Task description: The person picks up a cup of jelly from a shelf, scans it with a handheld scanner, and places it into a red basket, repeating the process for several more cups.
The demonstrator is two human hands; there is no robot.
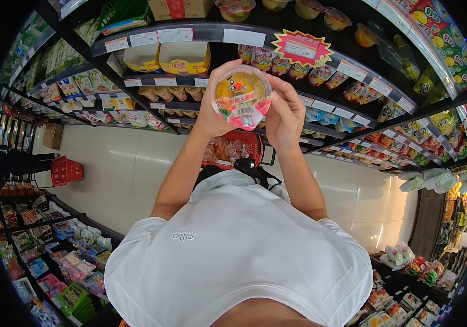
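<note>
A round sealed cup [241,97] with a pink and yellow printed lid is held up in front of the shelves, its lid facing the camera. My left hand [215,109] is wrapped round the cup's left side. My right hand [287,111] grips the right side, the thumb near the lid's edge. Below the cup, a red basket [254,143] holds several packaged items [228,150]. Similar clear cups [235,9] stand on the upper shelf, above the hands.
Shelves [211,31] with price labels curve across the front. Yellow boxes [184,58] and a red star-shaped sign [302,49] are close to the hands. At the far left a person [13,163] in dark clothes is beside another red basket [66,170]. Racks of packets line both lower sides.
</note>
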